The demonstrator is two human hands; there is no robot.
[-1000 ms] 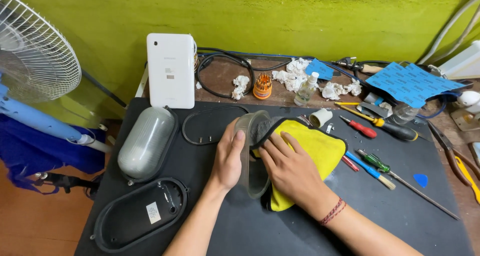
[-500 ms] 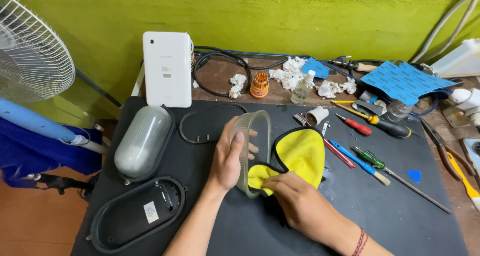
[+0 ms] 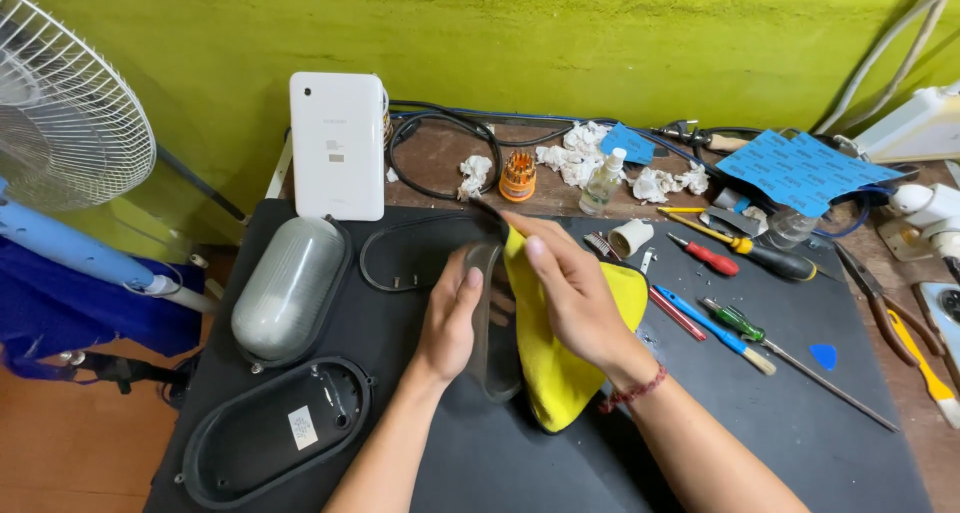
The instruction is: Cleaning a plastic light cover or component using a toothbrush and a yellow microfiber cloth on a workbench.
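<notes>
My left hand grips a dark oval frame piece, held on edge above the black mat. My right hand presses a yellow cloth against the inner side of that piece, fingers spread over the cloth. To the left lie an oval frosted lamp cover, a black oval lamp base and a thin black gasket ring.
A white tablet leans on the green wall. Screwdrivers, pliers, a small bottle, crumpled tissues, blue sheets and cables crowd the right and back. A white fan stands at left.
The right hand with the yellow cloth has slid from low on the frame piece up to its top. The left hand keeps holding the piece on edge.
</notes>
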